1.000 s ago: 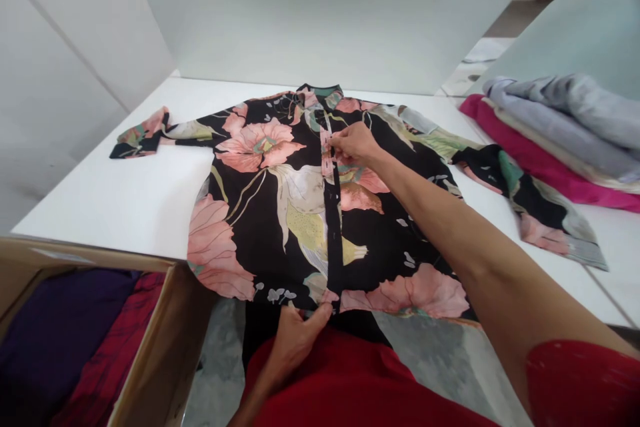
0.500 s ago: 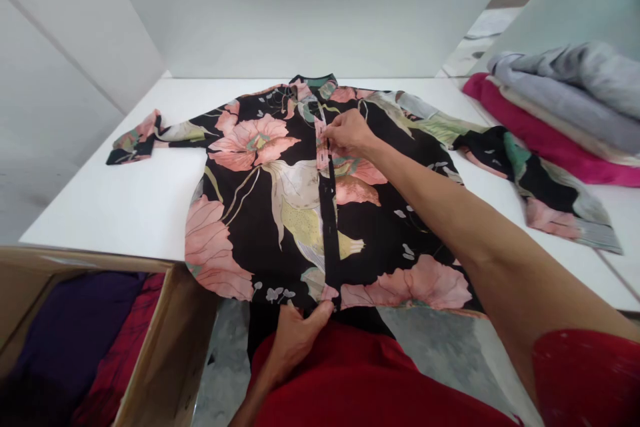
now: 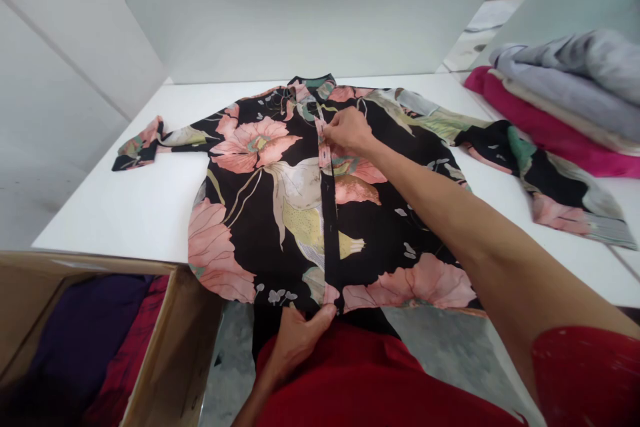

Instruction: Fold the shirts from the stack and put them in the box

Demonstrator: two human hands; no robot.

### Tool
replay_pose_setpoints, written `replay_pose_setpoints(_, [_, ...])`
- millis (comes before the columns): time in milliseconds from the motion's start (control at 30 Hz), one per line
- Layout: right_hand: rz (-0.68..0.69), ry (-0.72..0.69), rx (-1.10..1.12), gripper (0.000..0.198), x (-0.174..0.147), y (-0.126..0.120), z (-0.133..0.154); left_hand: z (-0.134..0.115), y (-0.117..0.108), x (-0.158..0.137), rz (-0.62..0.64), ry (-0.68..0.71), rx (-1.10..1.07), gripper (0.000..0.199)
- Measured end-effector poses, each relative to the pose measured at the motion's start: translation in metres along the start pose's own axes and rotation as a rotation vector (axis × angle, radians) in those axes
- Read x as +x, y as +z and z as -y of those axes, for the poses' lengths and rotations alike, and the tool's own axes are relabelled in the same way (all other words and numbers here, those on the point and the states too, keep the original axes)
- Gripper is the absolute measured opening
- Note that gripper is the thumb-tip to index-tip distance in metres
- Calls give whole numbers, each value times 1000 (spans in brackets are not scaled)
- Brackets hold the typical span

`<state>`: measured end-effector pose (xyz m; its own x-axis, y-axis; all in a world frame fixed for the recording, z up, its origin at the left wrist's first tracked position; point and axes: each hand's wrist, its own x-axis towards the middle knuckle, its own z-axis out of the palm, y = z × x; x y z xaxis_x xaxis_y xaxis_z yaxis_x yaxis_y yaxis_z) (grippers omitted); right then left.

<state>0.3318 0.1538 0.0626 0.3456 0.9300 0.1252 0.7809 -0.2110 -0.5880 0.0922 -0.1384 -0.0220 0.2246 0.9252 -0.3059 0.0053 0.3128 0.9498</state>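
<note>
A black shirt with large pink flowers (image 3: pixel 295 207) lies spread front side up, its collar at the far side and both sleeves stretched outward. Its bottom hem hangs slightly over the near table edge. My left hand (image 3: pixel 303 337) grips the hem at the base of the button placket, thumb on top and fingers hidden under the cloth. Higher up, below the collar, my right hand (image 3: pixel 350 130) pinches the placket between thumb and fingers. My right forearm crosses over the shirt's right half.
The shirt rests on a white table (image 3: pixel 115 213) with a pale upright panel (image 3: pixel 320 20) behind it. Folded grey and pink garments (image 3: pixel 570 100) are piled at the right. A cardboard box (image 3: pixel 173 340) holding purple and red plaid clothes stands at the lower left.
The view has shifted slightly. Both hands keep their places on the shirt's placket and hem, with hardly any movement.
</note>
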Motion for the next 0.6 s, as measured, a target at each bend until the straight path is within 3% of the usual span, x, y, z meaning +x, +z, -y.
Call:
replay_pose_setpoints(200, [6, -6, -184, 14, -9, 7, -2, -1, -1, 6, 14, 2, 19, 21])
replay_pose_setpoints(400, [-3, -55, -238, 32, -15, 5, 1, 3, -5, 8, 40, -6, 24, 27])
replay_pose_setpoints(500, [-31, -118, -311, 41, -22, 2, 4, 4, -12, 5, 104, -29, 49, 30])
replay_pose_setpoints(600, [-1, -196, -411, 41, -27, 1, 4, 0, -25, -1, 213, -121, 243, 27])
